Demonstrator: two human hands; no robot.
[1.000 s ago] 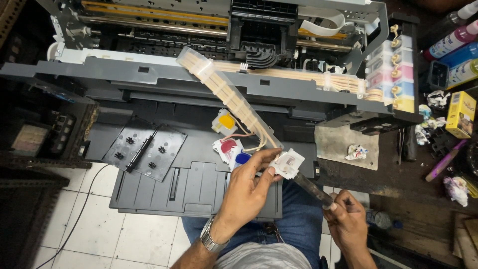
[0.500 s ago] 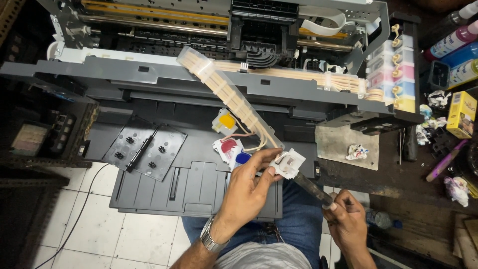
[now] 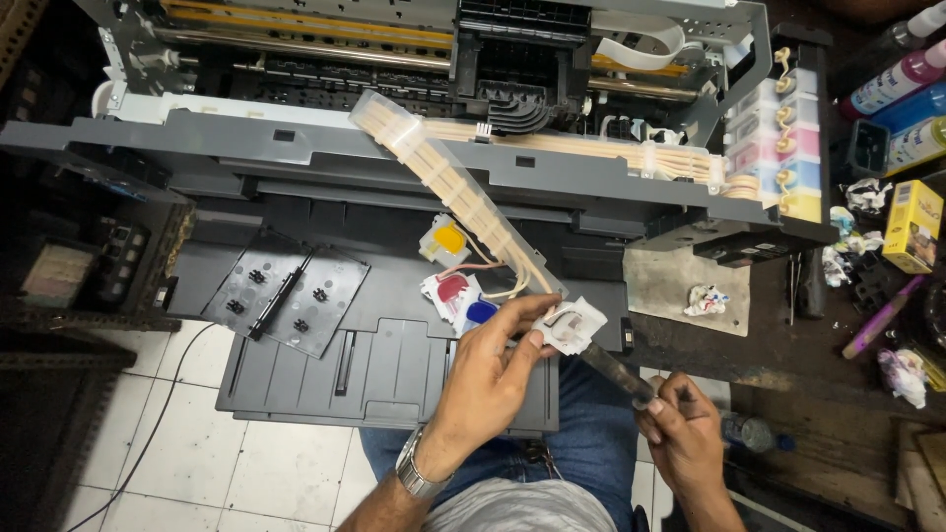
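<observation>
Beside the printer, its ink tanks hold coloured ink. In front of the printer, the left hand pinches a small white cartridge. The right hand has its fingers closed round a dark tool touching that cartridge.

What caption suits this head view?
Left hand steadies a white cartridge while right hand holds a dark tool, before an opened printer.

One opened grey printer. One flat band of clear ink tubes. Three small ink dampers: one yellow, one red, one blue. Two hands: left, right. One white crumpled tissue. One yellow cardboard box. One silver wristwatch.
</observation>
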